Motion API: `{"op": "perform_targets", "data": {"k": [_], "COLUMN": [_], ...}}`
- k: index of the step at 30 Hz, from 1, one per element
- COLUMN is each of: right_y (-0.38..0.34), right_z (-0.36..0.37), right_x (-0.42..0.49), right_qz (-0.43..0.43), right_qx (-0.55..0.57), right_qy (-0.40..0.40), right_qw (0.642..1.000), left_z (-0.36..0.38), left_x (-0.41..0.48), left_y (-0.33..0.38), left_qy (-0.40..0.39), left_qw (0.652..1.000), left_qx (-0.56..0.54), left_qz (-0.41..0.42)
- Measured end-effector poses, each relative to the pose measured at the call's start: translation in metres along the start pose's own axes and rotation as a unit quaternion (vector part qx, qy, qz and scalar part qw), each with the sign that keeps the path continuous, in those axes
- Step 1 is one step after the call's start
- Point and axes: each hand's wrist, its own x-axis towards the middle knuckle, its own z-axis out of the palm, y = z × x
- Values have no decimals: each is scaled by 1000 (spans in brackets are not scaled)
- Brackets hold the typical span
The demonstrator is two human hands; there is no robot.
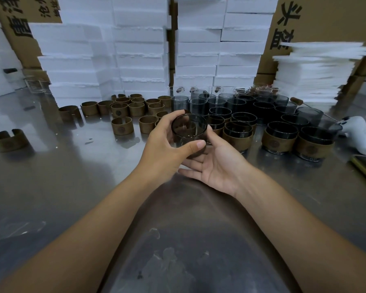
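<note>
Your forearms are lying low over the steel tabletop (72, 187). Left grip (167, 142) is wrapping the smoked glass (188, 127), thumb on the near wall, fingers curling over the far rim. Right grip (218, 172) is cradling it from below, palm up, fingers straight, thumb resting on the glass's right side: supporting, not clamping. Glass is hanging above the tabletop, mouth tipping toward you, just in front of the stock. Its upper wall is looking bare; can't tell if a band is sitting at its base. Beyond, left: loose brown bands (122, 129) are waiting, plenty of them. Right: a few banded glasses (280, 138) are standing in the front row, many bare glasses (220, 112) crowding behind them. White handheld device (358, 134) is lying at the far right. Foam boxes (140, 60), foam sheets (317, 70) and cartons (325, 17) are piling up at the back. Judging progress: banding is looking early, a handful done, most glasses and bands waiting.
</note>
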Motion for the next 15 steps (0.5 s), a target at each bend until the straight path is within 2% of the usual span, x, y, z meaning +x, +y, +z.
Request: {"op": "perform_targets", "data": {"k": [7, 15], "right_y": [0, -2], "right_z": [-4, -4], "right_x": [1, 3], "right_qz": [-14, -66], "right_qx": [0, 68], "right_qy": [29, 64], "right_qw": [999, 993], "left_z": [0, 2], "left_x": [0, 0], "left_y": [-3, -7], "left_qy": [-14, -19], "left_qw": [999, 998], "left_qx": [36, 44], "left_qz": [26, 35]}}
